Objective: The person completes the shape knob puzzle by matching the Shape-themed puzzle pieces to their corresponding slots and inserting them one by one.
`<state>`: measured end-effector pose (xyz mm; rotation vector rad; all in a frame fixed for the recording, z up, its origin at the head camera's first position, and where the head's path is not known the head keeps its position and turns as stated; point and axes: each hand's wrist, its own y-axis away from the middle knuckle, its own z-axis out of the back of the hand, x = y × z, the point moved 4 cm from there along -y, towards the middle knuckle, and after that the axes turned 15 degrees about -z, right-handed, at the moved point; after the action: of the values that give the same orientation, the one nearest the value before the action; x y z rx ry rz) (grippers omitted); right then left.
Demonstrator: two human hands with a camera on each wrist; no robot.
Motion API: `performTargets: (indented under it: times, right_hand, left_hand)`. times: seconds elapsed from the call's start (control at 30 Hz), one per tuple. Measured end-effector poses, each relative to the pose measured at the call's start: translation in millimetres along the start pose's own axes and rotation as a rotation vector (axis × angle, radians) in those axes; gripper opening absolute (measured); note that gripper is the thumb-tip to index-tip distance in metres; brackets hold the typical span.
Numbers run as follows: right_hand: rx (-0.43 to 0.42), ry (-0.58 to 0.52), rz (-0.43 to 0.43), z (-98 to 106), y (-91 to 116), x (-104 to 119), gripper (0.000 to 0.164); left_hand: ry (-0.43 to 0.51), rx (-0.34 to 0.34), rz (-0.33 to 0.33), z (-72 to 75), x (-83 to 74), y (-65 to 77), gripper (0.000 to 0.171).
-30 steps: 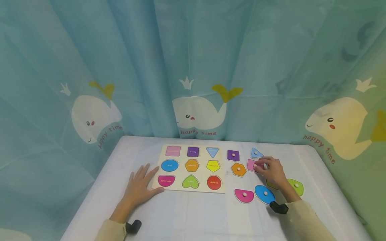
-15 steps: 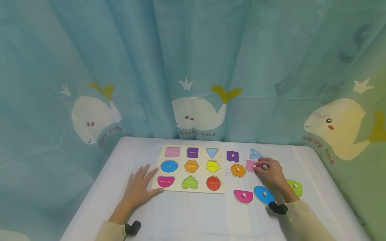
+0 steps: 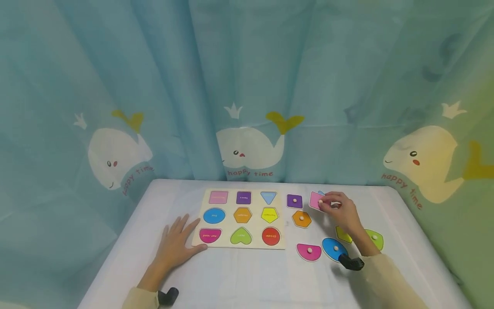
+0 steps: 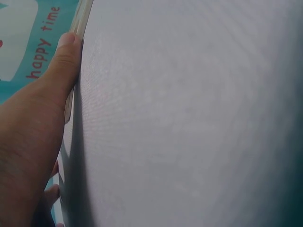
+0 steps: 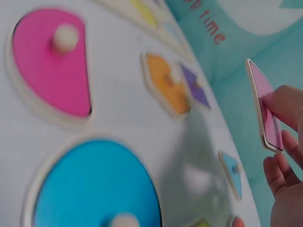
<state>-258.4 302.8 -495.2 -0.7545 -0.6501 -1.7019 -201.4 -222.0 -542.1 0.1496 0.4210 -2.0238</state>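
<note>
My right hand pinches the small knob of a pink rectangle puzzle piece. In the right wrist view that pink piece is lifted off the table and tilted. My left hand lies flat with spread fingers at the left edge of the puzzle board. Its thumb touches the board's edge in the left wrist view. The board shows printed coloured shapes with words, among them a pink rectangle at its far left corner. Behind the held piece, a light blue triangle piece is mostly hidden from the head view.
Loose knobbed pieces lie right of the board: a purple square, an orange hexagon, a magenta half round, a blue oval, a yellow piece and a green piece. A whale-print curtain surrounds the white table.
My right hand has raised the pink rectangle piece off the table, so it now covers most of the blue triangle. The left hand stays at the board. The head view has shifted slightly.
</note>
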Motion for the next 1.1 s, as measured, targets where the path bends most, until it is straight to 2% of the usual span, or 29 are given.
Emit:
performTargets:
  times: [0.27, 0.63, 0.87, 1.1]
  right_hand:
    - [-0.006, -0.075, 0.011, -21, -3, 27, 0.029]
    - [0.082, -0.187, 0.013, -72, -12, 72, 0.027]
    - [0.131, -0.269, 0.037, -109, -14, 106, 0.023]
    - [0.168, -0.234, 0.094, -149, -16, 138, 0.017]
  left_hand:
    - [-0.001, 0.003, 0.004, -1.2, 1.6, 0.7, 0.089]
    - [0.016, 0.0, 0.01, 0.2, 2.7, -1.1, 0.089]
    - [0.027, -0.032, -0.006, 0.5, 0.9, -1.8, 0.088]
    - [0.023, -0.023, 0.002, 1.3, 0.5, 0.4, 0.089]
